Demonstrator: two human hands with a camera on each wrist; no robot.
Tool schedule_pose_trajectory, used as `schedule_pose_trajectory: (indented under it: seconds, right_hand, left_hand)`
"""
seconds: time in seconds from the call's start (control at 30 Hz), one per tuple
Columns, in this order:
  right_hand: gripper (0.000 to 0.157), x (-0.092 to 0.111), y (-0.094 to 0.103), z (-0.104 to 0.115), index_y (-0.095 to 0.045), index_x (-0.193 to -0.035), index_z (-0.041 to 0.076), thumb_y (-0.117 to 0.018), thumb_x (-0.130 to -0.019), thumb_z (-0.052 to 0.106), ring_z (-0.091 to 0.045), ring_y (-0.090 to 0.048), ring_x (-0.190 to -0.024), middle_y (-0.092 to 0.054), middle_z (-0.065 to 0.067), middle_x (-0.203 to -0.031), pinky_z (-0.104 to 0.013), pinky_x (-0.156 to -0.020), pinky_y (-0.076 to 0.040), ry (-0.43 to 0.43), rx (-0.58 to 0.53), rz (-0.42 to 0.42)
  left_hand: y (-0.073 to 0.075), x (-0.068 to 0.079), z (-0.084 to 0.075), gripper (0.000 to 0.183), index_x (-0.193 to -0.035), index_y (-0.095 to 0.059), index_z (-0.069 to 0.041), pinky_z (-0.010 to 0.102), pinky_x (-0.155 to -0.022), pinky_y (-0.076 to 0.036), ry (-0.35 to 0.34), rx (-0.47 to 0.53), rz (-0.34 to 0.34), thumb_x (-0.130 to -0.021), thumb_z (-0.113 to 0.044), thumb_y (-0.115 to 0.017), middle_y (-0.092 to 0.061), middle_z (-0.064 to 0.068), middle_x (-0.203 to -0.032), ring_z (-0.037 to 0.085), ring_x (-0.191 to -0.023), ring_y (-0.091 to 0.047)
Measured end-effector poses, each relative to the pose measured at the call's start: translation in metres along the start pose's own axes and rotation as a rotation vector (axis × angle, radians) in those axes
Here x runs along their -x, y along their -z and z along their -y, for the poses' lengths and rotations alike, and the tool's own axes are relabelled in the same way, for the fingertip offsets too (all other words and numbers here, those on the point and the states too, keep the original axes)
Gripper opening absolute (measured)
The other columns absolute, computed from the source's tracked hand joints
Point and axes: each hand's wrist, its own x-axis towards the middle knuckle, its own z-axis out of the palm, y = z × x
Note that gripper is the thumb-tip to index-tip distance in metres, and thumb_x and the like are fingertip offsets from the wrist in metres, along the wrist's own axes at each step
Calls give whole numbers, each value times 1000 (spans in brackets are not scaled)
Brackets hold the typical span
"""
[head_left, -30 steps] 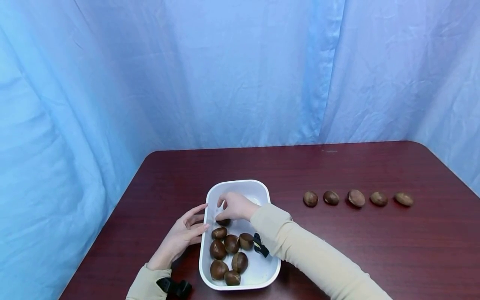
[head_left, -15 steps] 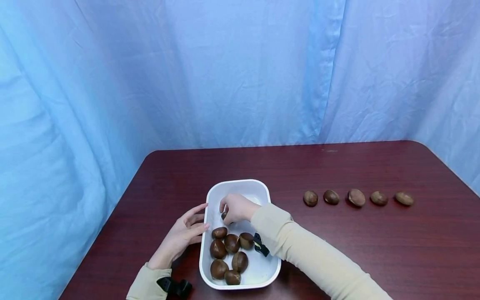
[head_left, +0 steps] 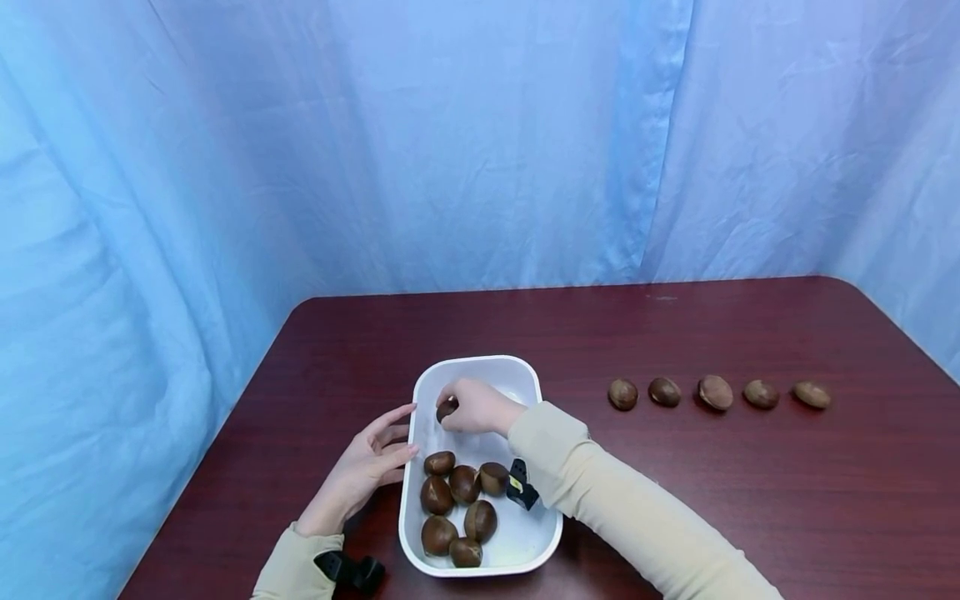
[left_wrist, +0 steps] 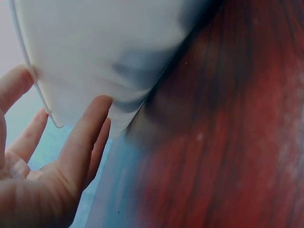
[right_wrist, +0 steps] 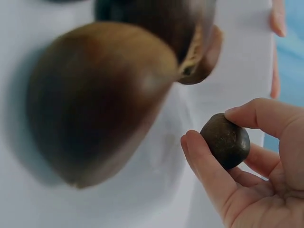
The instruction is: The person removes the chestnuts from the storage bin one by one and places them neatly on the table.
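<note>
My right hand [head_left: 480, 407] pinches a brown chestnut [right_wrist: 225, 141] between thumb and fingers, inside the far half of a white tray [head_left: 480, 570]. In the head view only part of that chestnut shows past the fingers. My left hand [head_left: 363, 465] rests its spread, fairly straight fingers against the tray's left side; in the left wrist view the fingers [left_wrist: 85, 133] lie along the outer wall and at the rim. Several more chestnuts [head_left: 480, 522] lie loose in the tray's near half, and one looms large in the right wrist view.
To the right of the tray, several chestnuts [head_left: 715, 392] lie spaced out in a row on the dark red table [head_left: 750, 492]. A blue curtain [head_left: 480, 150] hangs behind the table and along its left side. My right forearm [head_left: 637, 504] crosses the tray's right rim.
My right hand has taken hold of the chestnut at the tray's far left and lifted it slightly away from the others. The left hand has stayed against the tray.
</note>
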Motion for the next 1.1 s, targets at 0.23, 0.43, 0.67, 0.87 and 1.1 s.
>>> schedule_pose_trajectory:
  seconds: [0.23, 0.43, 0.67, 0.87, 1.1]
  right_hand:
    - [31, 2, 6, 1, -66, -115, 3, -65, -86, 11, -10, -60, -73, -68, -8, -100, -21, -65, -50, 8, -103, 24]
    - [34, 6, 12, 3, -63, -121, 4, -64, -88, 15, -14, -67, -83, -66, -10, -110, -27, -74, -55, 19, -252, 28]
    - [37, 12, 30, 5, -59, -125, 3, -63, -90, 13, -24, -68, -94, -63, -13, -117, -37, -85, -55, 40, -442, 45]
    - [40, 24, 52, 5, -58, -127, 1, -64, -89, 13, -18, -68, -88, -64, -11, -114, -41, -85, -54, 111, -370, 15]
    - [38, 50, 67, -9, -61, -123, 3, -67, -88, 18, -15, -61, -86, -64, -6, -103, -29, -72, -51, 163, -178, -17]
  left_hand:
    - [1, 1, 0, 64, -147, -28, -8, 34, -80, -56, -4, -5, -3, -93, -13, -61, -41, 28, -136, 20, -104, -63]
    - [1, 1, 0, 65, -148, -27, -8, 34, -80, -56, -7, 3, 4, -92, -12, -61, -41, 28, -136, 20, -105, -63]
    - [0, -1, 1, 64, -148, -28, -8, 35, -80, -56, -3, -2, -1, -92, -11, -60, -41, 28, -136, 20, -104, -63]
    - [1, 0, 1, 65, -148, -28, -7, 35, -80, -56, -3, 4, -4, -92, -11, -61, -42, 28, -135, 18, -103, -63]
    - [2, 2, 1, 67, -148, -27, -8, 34, -81, -56, -10, 16, 10, -91, -12, -62, -40, 29, -137, 14, -102, -64]
